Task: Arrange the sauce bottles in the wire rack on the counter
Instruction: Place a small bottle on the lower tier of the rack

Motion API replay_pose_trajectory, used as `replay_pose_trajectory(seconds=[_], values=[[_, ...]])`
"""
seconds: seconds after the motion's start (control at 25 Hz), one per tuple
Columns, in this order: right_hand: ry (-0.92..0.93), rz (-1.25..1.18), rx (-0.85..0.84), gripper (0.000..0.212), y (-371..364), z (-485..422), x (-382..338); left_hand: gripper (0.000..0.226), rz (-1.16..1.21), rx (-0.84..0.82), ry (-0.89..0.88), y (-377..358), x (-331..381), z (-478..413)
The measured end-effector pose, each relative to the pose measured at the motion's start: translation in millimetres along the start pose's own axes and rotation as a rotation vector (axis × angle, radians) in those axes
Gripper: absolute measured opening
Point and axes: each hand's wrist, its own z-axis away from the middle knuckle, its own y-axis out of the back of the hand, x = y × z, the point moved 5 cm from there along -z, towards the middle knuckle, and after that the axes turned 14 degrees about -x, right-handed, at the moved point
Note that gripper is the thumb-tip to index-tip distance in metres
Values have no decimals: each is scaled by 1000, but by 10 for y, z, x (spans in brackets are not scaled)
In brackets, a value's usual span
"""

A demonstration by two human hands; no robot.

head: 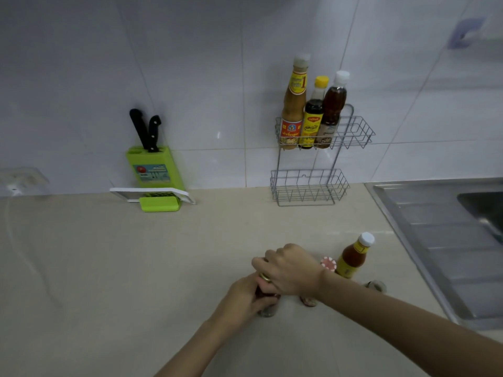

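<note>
**A:** Bottles first. Both your hands are wrapped around one small dark bottle (268, 293) low on the counter (109, 268). Your left hand (245, 297) is closed around its body, and your right hand (292, 269) is closed over its top. If you lift it by the top only, it could slip, because I cannot tell how tight the cap is.

**B:** What stands near my hands?

**A:** At three o'clock from your right hand stands an orange sauce bottle (352, 258) with a white cap, and a red-and-white cap (328, 263) just beside it. Two more small things are half hidden under your right forearm; I cannot tell what they are. If your forearm swings when you lift, it could knock the orange bottle over, toward the sink (424, 227) at its three o'clock.

**B:** And the rack?

**A:** The rack (351, 131) stands at twelve o'clock from your hands, against the wall. Its upper basket holds three bottles, upright, at its nine o'clock end: a tall tan one (295, 104), a dark one with yellow cap (313, 115), and a brown one with white cap (333, 107). The other end is free. The lower basket (310, 186) holds nothing. The three stand close together, so I think pushing a new bottle against them could tip them.
</note>
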Motion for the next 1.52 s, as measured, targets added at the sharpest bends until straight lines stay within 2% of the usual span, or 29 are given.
replay_pose_trajectory(seconds=[0.24,0.36,0.52,0.6,0.68,0.76,0.88,0.96,1.08,1.2,1.4,1.52], values=[[-296,-30,-89,44,117,-13,35,18,-15,154,36,-80,-7,-19],[-282,-207,-171,46,23,24,18,19,-8,155,26,-108,-4,-28],[-285,-356,-178,50,-11,77,71,21,45,155,40,-127,-53,-25],[-259,-457,-204,51,-4,113,99,34,100,123,59,-109,-86,-21],[-173,-583,-278,49,2,174,163,53,146,75,44,-108,-95,-10],[-88,-663,-357,48,40,231,249,63,163,46,20,-123,-112,3],[-73,-546,-357,50,126,234,298,64,195,50,26,-179,-242,-15],[-126,-402,-314,52,178,198,234,61,204,81,35,-187,-275,-46],[-210,-318,-297,59,164,146,186,57,171,138,39,-192,-222,-85],[-309,-353,-292,61,139,118,304,60,148,195,73,-214,-213,-116],[-452,-493,-267,50,100,73,609,63,75,272,110,-76,-164,-263],[-497,-470,-177,58,164,-17,743,67,-7,346,90,64,-38,-427]])
